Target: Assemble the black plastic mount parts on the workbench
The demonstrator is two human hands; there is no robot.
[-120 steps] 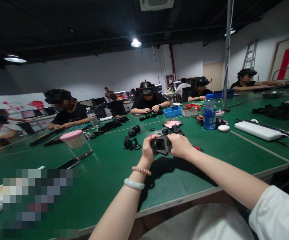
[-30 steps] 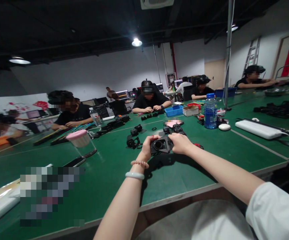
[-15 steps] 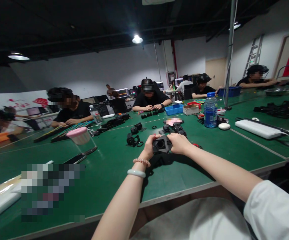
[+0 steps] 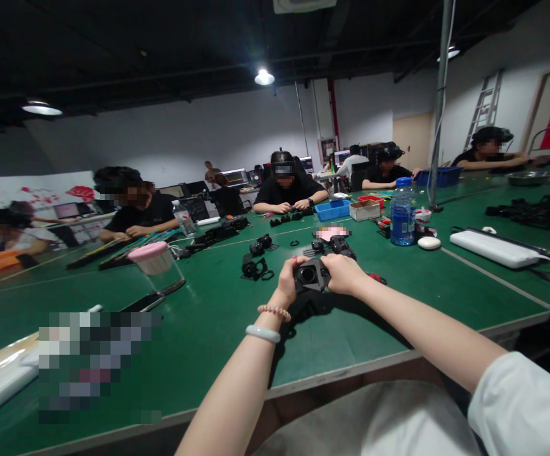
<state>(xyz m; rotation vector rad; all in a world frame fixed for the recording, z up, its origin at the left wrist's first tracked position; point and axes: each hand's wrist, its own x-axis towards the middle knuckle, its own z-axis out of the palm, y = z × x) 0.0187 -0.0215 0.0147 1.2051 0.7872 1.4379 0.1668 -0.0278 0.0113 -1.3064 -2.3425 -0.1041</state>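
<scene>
A black part with a round opening (image 4: 309,275) is held between both hands above the green table (image 4: 346,339). My left hand (image 4: 288,278) grips its left side, with a beaded bracelet and a pale bangle on that wrist. On the right side, my right hand (image 4: 344,273) closes round the same part. Just beyond the hands lie more black parts (image 4: 255,267), and others (image 4: 341,246) sit behind my right hand. A small black ring (image 4: 294,243) rests between these groups.
A blue bottle (image 4: 402,212), a white power strip (image 4: 493,247) and a white round object (image 4: 429,243) stand to the right. At the left are a pink-lidded cup (image 4: 149,253) and a phone (image 4: 142,303). Several people sit around the table.
The view has shifted slightly, so most things appear a little further right. Both hands still hold the black part, which shows almost the same side.
</scene>
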